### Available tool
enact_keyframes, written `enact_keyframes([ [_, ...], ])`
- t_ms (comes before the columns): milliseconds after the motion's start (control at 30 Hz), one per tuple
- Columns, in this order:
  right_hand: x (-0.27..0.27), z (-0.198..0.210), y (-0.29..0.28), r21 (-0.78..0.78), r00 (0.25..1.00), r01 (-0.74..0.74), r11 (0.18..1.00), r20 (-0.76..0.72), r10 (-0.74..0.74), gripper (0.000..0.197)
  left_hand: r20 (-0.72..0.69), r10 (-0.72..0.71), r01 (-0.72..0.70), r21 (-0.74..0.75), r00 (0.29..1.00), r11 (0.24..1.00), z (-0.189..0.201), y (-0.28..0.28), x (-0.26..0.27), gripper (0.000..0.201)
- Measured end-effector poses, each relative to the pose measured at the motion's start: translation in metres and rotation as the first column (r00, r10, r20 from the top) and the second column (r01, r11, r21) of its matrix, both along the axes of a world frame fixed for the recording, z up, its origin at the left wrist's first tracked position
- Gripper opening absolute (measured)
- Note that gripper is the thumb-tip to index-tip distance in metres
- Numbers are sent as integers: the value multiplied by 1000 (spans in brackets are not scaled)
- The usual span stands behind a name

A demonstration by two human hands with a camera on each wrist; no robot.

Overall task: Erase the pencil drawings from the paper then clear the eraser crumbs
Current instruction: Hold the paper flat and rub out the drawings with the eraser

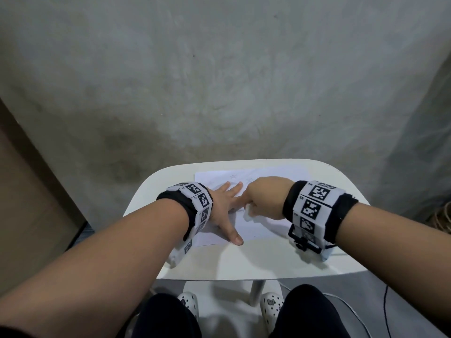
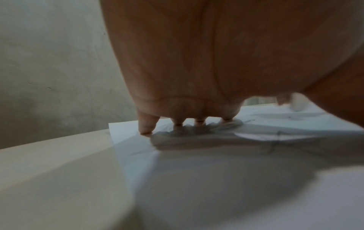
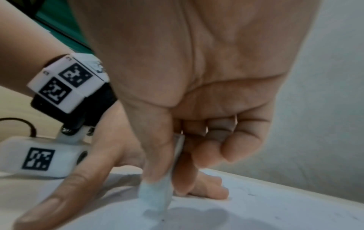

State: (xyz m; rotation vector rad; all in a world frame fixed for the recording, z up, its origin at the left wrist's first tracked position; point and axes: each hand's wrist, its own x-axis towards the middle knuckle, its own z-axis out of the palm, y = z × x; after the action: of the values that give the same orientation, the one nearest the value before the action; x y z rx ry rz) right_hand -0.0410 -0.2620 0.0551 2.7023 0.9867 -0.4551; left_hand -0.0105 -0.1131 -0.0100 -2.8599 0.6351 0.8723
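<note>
Your right hand (image 1: 263, 198) pinches the eraser (image 3: 157, 197) on the paper (image 1: 258, 228), left hand (image 1: 224, 208) splayed flat pinning it; scrub hard toward those fingers and the sheet buckles or tears.

Left hand (image 1: 225, 208) lies flat, fingers spread, thumb stretched toward the body. Right hand (image 1: 264, 197) is curled tight, thumb and fingers pinching, knuckles up.
</note>
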Motion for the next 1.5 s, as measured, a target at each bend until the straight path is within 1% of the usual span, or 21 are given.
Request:
enact_keyframes([
  [67, -1, -6, 1, 44, 1000, -10, 999, 7, 9, 30, -1, 4, -4, -10, 1000, 1000, 1, 0, 0, 123],
  [167, -10, -6, -8, 47, 999, -32, 998, 13, 31, 16, 1, 17, -17, -30, 1000, 999, -1, 0, 0, 124],
  [267, -13, 3, -16, -40, 997, -50, 998, -61, 48, 18, 9, 12, -12, -18, 1000, 1000, -3, 2, 2, 131],
  [333, -6, 10, -11, -135, 991, -54, 989, -129, 36, 21, 13, 11, -11, -12, 1000, 1000, -2, 3, 2, 130],
  [367, -3, 12, -5, -159, 992, -67, 985, -118, 49, 21, 13, 12, -12, -13, 1000, 1000, -1, 3, 1, 128],
  [400, -2, 11, 0, -149, 994, -74, 986, -85, 61, 16, 10, 12, -12, -20, 1000, 1000, 1, 2, 0, 124],
  [433, -3, 10, 3, -85, 996, -80, 993, -45, 77, 11, 6, 13, -13, -37, 1000, 999, 1, 2, -1, 120],
  [500, -7, 2, 3, 46, 998, -68, 997, 3, 67, 17, -1, 21, -21, -68, 1000, 997, 2, 2, -2, 119],
  [533, -10, -1, 0, 62, 998, -67, 996, -3, 68, 19, 0, 21, -21, -69, 1000, 997, 3, 2, -2, 120],
  [600, -14, -2, -8, 36, 997, -59, 998, -44, 60, 18, -1, 15, -15, -48, 1000, 999, 4, 0, -4, 124],
  [667, -10, 3, -10, -42, 990, -55, 998, -129, 50, 11, -1, 12, -12, -27, 1000, 1000, 6, -1, -4, 126],
  [733, -4, 7, -5, -76, 989, -51, 996, -142, 39, 7, -3, 17, -17, -24, 1000, 1000, 7, 0, -4, 124],
  [833, -2, -1, -4, 120, 998, -6, 993, -58, 13, 16, -17, 20, -20, -36, 1000, 999, 7, 2, -4, 120],
  [867, -4, -5, -6, 151, 999, -13, 989, -46, 20, 17, -19, 21, -21, -39, 1000, 999, 7, 2, -5, 119],
  [933, -10, -8, -12, 90, 997, -38, 995, -63, 44, 19, -19, 21, -22, -34, 1000, 999, 8, 1, -5, 122],
  [1033, -6, 3, -13, -48, 988, -59, 997, -149, 51, 11, -8, 17, -17, -25, 1000, 1000, 7, 1, -4, 127],
  [1067, -3, 5, -10, -62, 987, -58, 996, -153, 48, 10, -5, 17, -17, -22, 1000, 1000, 7, 1, -4, 127],
  [1100, -2, 6, -9, -47, 990, -46, 998, -132, 39, 9, -7, 18, -18, -24, 1000, 1000, 7, 1, -4, 126],
  [1200, -4, -2, -9, 88, 999, -32, 996, -31, 35, 14, -15, 12, -13, -32, 1000, 999, 8, 0, -4, 125],
  [1333, -5, 4, -13, -111, 990, -51, 993, -134, 36, 12, -12, 16, -17, -33, 1000, 999, 10, 1, -6, 127],
  [1500, -2, 0, -16, -47, 994, 3, 999, -109, -8, 12, 96, 27, -20, -79, 995, 997, 17, 26, -15, 132],
])
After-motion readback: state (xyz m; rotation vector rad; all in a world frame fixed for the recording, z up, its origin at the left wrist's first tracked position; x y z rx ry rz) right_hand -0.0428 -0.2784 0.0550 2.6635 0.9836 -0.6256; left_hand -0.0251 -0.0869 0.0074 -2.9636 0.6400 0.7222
